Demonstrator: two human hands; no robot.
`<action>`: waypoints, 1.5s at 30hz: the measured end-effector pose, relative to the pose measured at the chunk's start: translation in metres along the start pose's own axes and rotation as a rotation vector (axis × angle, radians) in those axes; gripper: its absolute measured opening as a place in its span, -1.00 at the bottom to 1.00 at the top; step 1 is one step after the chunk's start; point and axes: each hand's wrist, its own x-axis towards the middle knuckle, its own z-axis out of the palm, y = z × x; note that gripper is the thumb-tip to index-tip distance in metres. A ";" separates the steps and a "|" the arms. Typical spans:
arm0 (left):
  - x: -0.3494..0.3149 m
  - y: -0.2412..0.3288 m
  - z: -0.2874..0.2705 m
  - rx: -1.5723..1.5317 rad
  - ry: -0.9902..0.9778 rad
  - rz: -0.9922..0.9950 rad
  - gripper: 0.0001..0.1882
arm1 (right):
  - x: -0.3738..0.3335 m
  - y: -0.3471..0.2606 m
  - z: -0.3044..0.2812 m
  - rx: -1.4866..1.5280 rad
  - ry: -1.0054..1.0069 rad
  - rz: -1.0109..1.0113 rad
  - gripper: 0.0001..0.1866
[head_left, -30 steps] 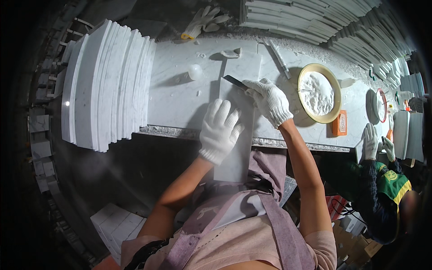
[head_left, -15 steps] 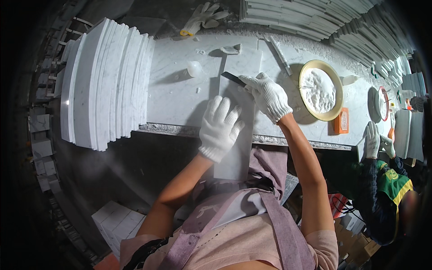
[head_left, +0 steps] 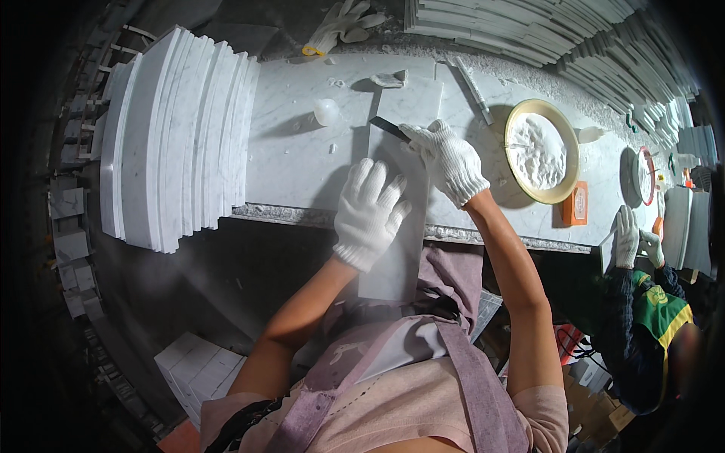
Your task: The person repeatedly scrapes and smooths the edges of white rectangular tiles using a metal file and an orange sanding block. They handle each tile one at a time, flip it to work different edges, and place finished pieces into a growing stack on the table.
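Observation:
Both my hands wear white knitted gloves. My left hand (head_left: pixel 368 219) lies with fingers spread on a long marble strip (head_left: pixel 393 264), which spans the worktop and juts over its near edge toward my apron. In my right hand (head_left: pixel 451 162), a dark flat scraper blade (head_left: pixel 387 127) is gripped between thumb and fingers over the strip, its free end pointing left; its handle end is hidden in the glove. Right of that hand stands a yellowish bowl (head_left: pixel 576 162) holding white paste or powder (head_left: pixel 540 153).
Marble slabs (head_left: pixel 181 143) stand stacked at left; more fill the far right (head_left: pixel 521 30). On the marble worktop (head_left: pixel 294 166) are a translucent cup (head_left: pixel 325 112), an orange box (head_left: pixel 575 204) and a pen-like stick (head_left: pixel 473 89). Gloves (head_left: pixel 340 26) lie beyond. A co-worker's gloved hands (head_left: pixel 627 235) are at right.
The scraper blade and my right hand have shifted very slightly. My left hand stays in place on the marble strip, fingers spread.

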 end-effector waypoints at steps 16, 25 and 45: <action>0.000 0.000 0.001 0.015 0.014 0.005 -0.52 | -0.011 -0.001 0.007 0.086 -0.022 0.112 -0.53; -0.001 0.000 -0.002 0.002 -0.008 0.000 -0.53 | -0.001 0.012 0.009 0.116 -0.019 0.021 -0.56; -0.001 0.000 -0.001 0.009 0.063 0.050 -0.57 | -0.015 0.033 0.020 0.305 0.029 0.154 -0.54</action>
